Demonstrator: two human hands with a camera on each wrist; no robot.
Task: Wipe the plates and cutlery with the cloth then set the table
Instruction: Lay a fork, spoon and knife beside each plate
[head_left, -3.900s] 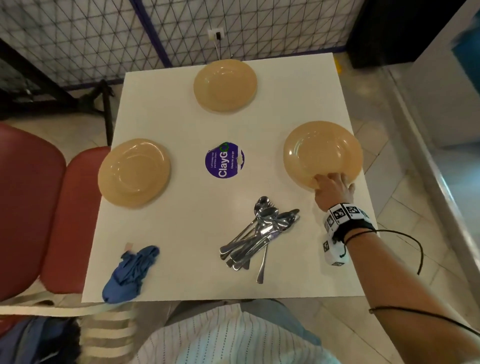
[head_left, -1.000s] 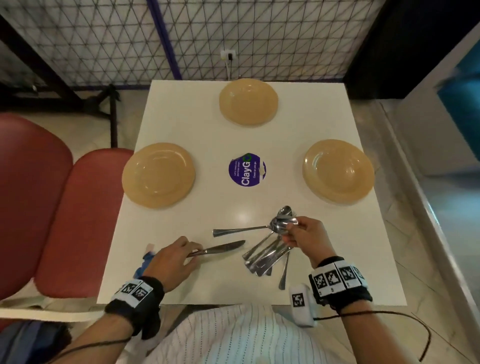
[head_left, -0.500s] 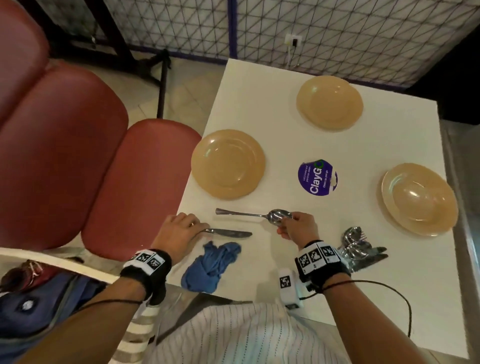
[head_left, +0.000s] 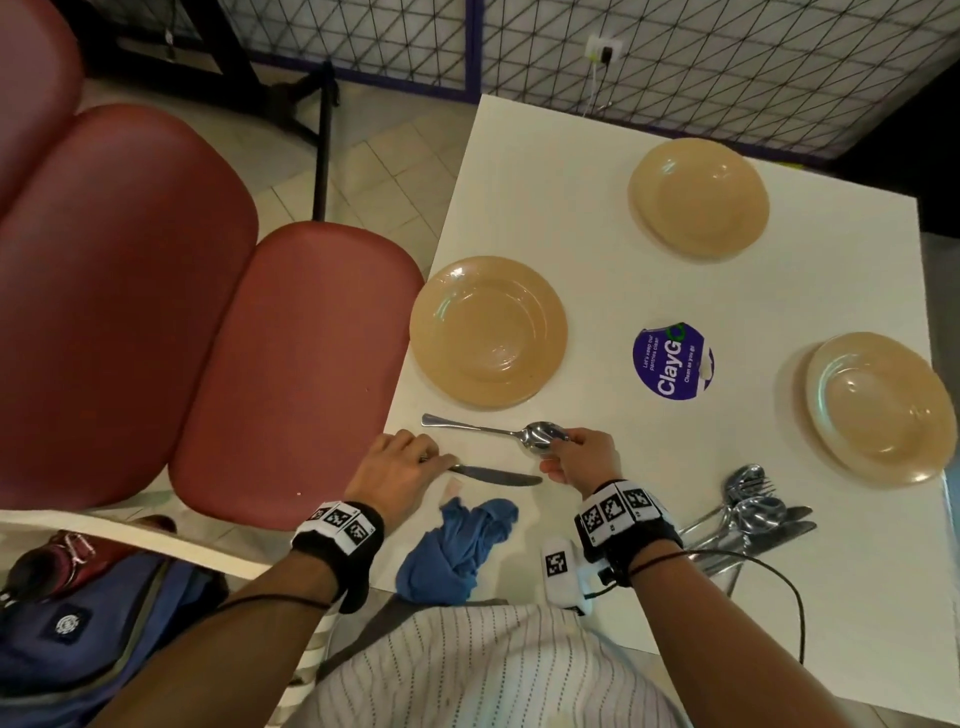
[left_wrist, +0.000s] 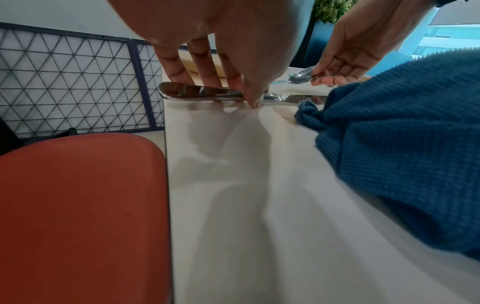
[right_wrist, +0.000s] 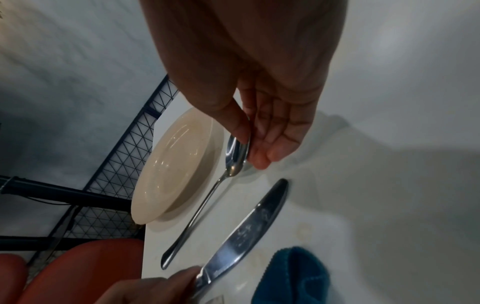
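Observation:
Three tan plates sit on the white table (head_left: 597, 260): left (head_left: 488, 332), far (head_left: 698, 197), right (head_left: 878, 408). My right hand (head_left: 561, 447) pinches the bowl of a spoon (head_left: 483, 428) between thumb and fingers (right_wrist: 259, 158). The spoon (right_wrist: 231, 156) runs along the near side of the left plate (right_wrist: 179, 162), handle pointing left. My left hand (head_left: 431, 460) holds the handle of a knife (head_left: 488, 474), thumb and fingers (left_wrist: 207, 80) on the knife (left_wrist: 202, 93) at the table's left edge. A crumpled blue cloth (head_left: 457, 545) lies just behind both hands.
A pile of several spoons, forks and knives (head_left: 753, 519) lies near the front right. A round purple sticker (head_left: 672, 361) marks the table's middle. Red padded seats (head_left: 285, 374) stand against the table's left edge. A wire mesh panel (head_left: 675, 62) stands behind the table.
Both hands moved left from the cutlery pile, bringing the spoon and knife to the near side of the left plate. Over the last half second they have barely shifted.

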